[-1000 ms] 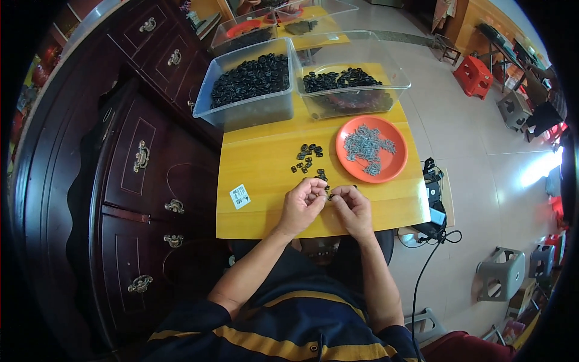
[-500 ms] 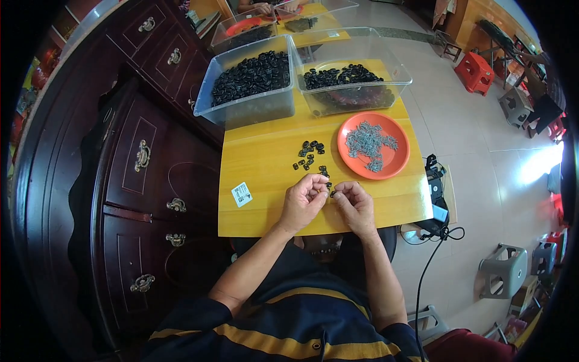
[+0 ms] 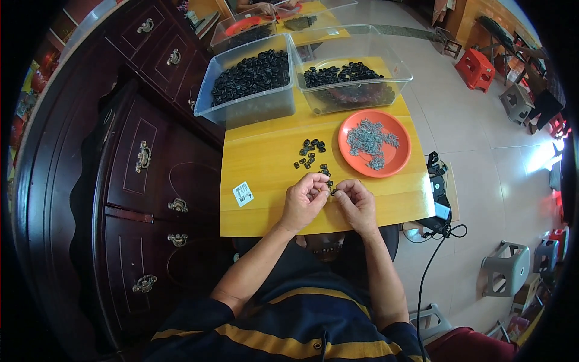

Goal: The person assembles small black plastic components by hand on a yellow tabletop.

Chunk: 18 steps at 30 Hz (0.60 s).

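Note:
Close to the table's near edge, my left hand (image 3: 306, 203) and my right hand (image 3: 357, 209) almost meet at the fingertips. The right thumb and forefinger pinch a small black plastic piece (image 3: 334, 193). My left fingers are pinched together too, but whatever they hold is mostly hidden behind them. Just beyond the fingertips lies a short trail of black pieces (image 3: 324, 171), with a loose cluster of similar pieces (image 3: 311, 145) farther off. An orange-red plate (image 3: 403, 158) to the right carries a heap of small grey metal parts (image 3: 369, 139), too small to name exactly.
Two clear plastic bins, a left one (image 3: 259, 107) and a right one (image 3: 395, 77), hold black pieces at the table's far side. A white label (image 3: 243, 193) sticks to the yellow table (image 3: 265, 157). Dark drawers (image 3: 145, 199) flank the left; black cables (image 3: 437, 232) hang right. Another person's hand (image 3: 265, 8) shows beyond.
The view has shifted slightly. Both hands keep nearly the same pinched pose, and the pieces on the table lie as before.

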Each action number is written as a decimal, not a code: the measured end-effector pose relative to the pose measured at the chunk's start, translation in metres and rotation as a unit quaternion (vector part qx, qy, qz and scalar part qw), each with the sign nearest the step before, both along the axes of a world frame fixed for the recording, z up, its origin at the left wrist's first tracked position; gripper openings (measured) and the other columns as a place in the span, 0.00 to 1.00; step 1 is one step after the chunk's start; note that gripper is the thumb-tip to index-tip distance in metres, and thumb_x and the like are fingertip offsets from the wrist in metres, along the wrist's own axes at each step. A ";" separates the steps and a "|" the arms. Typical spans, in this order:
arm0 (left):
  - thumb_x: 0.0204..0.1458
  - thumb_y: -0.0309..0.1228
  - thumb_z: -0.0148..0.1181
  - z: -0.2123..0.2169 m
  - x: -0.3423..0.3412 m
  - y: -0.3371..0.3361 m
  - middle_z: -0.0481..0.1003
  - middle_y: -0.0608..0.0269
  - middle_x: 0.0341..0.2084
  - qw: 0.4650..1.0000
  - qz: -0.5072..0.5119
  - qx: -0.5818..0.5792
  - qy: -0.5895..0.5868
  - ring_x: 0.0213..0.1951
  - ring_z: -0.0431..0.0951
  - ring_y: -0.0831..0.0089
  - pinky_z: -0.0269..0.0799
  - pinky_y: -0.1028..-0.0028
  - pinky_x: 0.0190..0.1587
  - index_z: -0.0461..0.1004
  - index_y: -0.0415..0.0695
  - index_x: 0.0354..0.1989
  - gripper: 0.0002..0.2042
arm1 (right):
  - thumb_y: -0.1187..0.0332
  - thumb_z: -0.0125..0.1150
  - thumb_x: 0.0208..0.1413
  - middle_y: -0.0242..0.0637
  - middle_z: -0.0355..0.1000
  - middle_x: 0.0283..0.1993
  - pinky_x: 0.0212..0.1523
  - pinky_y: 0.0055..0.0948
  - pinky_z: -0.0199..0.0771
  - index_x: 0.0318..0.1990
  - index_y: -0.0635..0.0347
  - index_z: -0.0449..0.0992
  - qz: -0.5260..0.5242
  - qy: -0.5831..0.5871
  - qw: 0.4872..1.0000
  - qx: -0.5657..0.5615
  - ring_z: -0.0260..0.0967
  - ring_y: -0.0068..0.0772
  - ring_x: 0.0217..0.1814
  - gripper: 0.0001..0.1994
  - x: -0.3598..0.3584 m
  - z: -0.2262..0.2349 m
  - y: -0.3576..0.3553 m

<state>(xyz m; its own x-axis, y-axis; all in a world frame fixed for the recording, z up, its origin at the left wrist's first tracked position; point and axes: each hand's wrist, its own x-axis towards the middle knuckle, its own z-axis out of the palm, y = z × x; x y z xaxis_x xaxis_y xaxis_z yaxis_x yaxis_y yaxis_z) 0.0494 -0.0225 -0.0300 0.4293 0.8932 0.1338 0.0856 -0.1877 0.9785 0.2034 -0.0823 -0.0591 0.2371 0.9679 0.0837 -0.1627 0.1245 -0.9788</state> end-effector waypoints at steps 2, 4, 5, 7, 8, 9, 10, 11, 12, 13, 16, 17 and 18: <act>0.55 0.20 0.59 0.000 0.000 0.000 0.75 0.74 0.30 1.000 -0.001 -0.003 -0.003 0.29 0.70 0.91 0.68 0.86 0.33 0.72 0.39 0.47 0.11 | 0.78 0.59 0.60 0.23 0.70 0.34 0.35 0.14 0.67 0.43 0.64 0.73 -0.001 0.001 1.000 -0.002 0.64 0.10 0.33 0.06 0.000 0.000 0.000; 0.55 0.19 0.59 0.000 0.001 0.000 0.75 0.74 0.30 1.000 -0.002 -0.006 -0.007 0.29 0.70 0.91 0.68 0.86 0.33 0.72 0.39 0.47 0.11 | 0.78 0.59 0.60 0.23 0.70 0.34 0.35 0.14 0.67 0.43 0.64 0.73 -0.002 0.002 1.000 -0.005 0.64 0.10 0.33 0.06 0.000 0.000 0.000; 0.55 0.19 0.59 0.001 0.001 -0.001 0.75 0.73 0.30 1.000 0.000 -0.004 -0.005 0.29 0.70 0.91 0.68 0.86 0.33 0.72 0.39 0.47 0.12 | 0.78 0.59 0.60 0.23 0.70 0.34 0.35 0.14 0.66 0.43 0.64 0.73 -0.003 -0.008 1.000 -0.006 0.64 0.10 0.33 0.06 0.000 0.000 0.000; 0.55 0.19 0.59 0.000 0.000 -0.001 0.75 0.73 0.30 1.000 0.001 -0.001 -0.004 0.29 0.70 0.90 0.68 0.86 0.33 0.72 0.39 0.47 0.12 | 0.78 0.59 0.60 0.22 0.69 0.34 0.35 0.14 0.66 0.43 0.64 0.73 -0.004 -0.018 1.000 -0.008 0.64 0.10 0.33 0.06 0.000 -0.001 0.000; 0.55 0.19 0.59 -0.001 0.000 0.000 0.75 0.73 0.30 1.000 0.002 -0.002 -0.002 0.29 0.70 0.90 0.68 0.85 0.33 0.72 0.39 0.47 0.12 | 0.78 0.59 0.60 0.22 0.69 0.34 0.35 0.14 0.66 0.43 0.64 0.73 -0.003 -0.017 1.000 -0.008 0.64 0.10 0.33 0.06 0.000 -0.001 0.001; 0.55 0.19 0.59 -0.002 0.000 0.000 0.75 0.73 0.30 1.000 0.004 -0.002 -0.001 0.29 0.70 0.90 0.69 0.85 0.34 0.72 0.39 0.47 0.12 | 0.78 0.59 0.60 0.22 0.69 0.34 0.35 0.14 0.66 0.43 0.64 0.73 -0.002 -0.016 1.000 -0.009 0.64 0.10 0.33 0.06 0.000 -0.002 0.001; 0.55 0.19 0.59 -0.002 0.000 0.000 0.75 0.73 0.30 1.000 0.004 -0.003 -0.001 0.29 0.70 0.90 0.69 0.85 0.34 0.72 0.39 0.47 0.12 | 0.78 0.59 0.60 0.22 0.69 0.34 0.35 0.14 0.66 0.43 0.64 0.73 -0.002 -0.016 1.000 -0.009 0.64 0.10 0.33 0.06 0.000 -0.001 0.001; 0.55 0.19 0.59 -0.002 0.000 0.000 0.75 0.73 0.30 1.000 0.006 -0.004 -0.004 0.29 0.70 0.90 0.69 0.85 0.34 0.72 0.40 0.47 0.12 | 0.78 0.59 0.60 0.22 0.69 0.34 0.35 0.14 0.66 0.43 0.64 0.73 -0.002 -0.012 1.000 -0.008 0.64 0.10 0.33 0.06 0.000 -0.001 0.001; 0.55 0.19 0.60 -0.002 0.000 0.000 0.75 0.73 0.30 1.000 0.007 -0.005 -0.007 0.29 0.71 0.90 0.69 0.85 0.34 0.72 0.40 0.47 0.12 | 0.78 0.59 0.60 0.22 0.69 0.34 0.35 0.14 0.66 0.43 0.64 0.73 -0.003 -0.008 1.000 -0.006 0.64 0.10 0.33 0.06 0.000 -0.001 0.001; 0.55 0.19 0.60 -0.001 0.001 0.000 0.75 0.73 0.30 1.000 0.008 -0.006 -0.007 0.29 0.71 0.90 0.69 0.85 0.34 0.72 0.40 0.47 0.12 | 0.78 0.59 0.60 0.22 0.69 0.34 0.35 0.14 0.66 0.43 0.64 0.73 -0.002 -0.007 1.000 -0.007 0.64 0.10 0.33 0.06 0.000 -0.002 0.001; 0.55 0.19 0.60 0.000 0.001 0.000 0.75 0.73 0.31 1.000 0.012 -0.006 -0.003 0.29 0.71 0.90 0.69 0.86 0.33 0.73 0.40 0.47 0.12 | 0.79 0.59 0.60 0.22 0.69 0.34 0.35 0.14 0.66 0.43 0.63 0.73 -0.001 -0.021 1.000 -0.016 0.64 0.10 0.33 0.06 0.001 -0.004 0.001; 0.55 0.19 0.60 0.000 0.001 -0.001 0.75 0.73 0.30 1.000 0.009 -0.001 -0.001 0.29 0.71 0.90 0.69 0.86 0.33 0.73 0.40 0.47 0.11 | 0.79 0.60 0.59 0.22 0.71 0.33 0.34 0.14 0.67 0.42 0.64 0.74 -0.014 -0.022 1.000 -0.008 0.65 0.10 0.32 0.06 0.000 -0.004 0.001; 0.55 0.20 0.60 -0.001 0.002 -0.001 0.75 0.73 0.30 1.000 0.007 0.005 0.001 0.29 0.71 0.90 0.69 0.86 0.33 0.73 0.40 0.46 0.11 | 0.78 0.61 0.58 0.23 0.72 0.32 0.34 0.14 0.68 0.41 0.64 0.74 -0.027 -0.022 0.999 -0.001 0.66 0.10 0.32 0.05 0.000 -0.004 0.001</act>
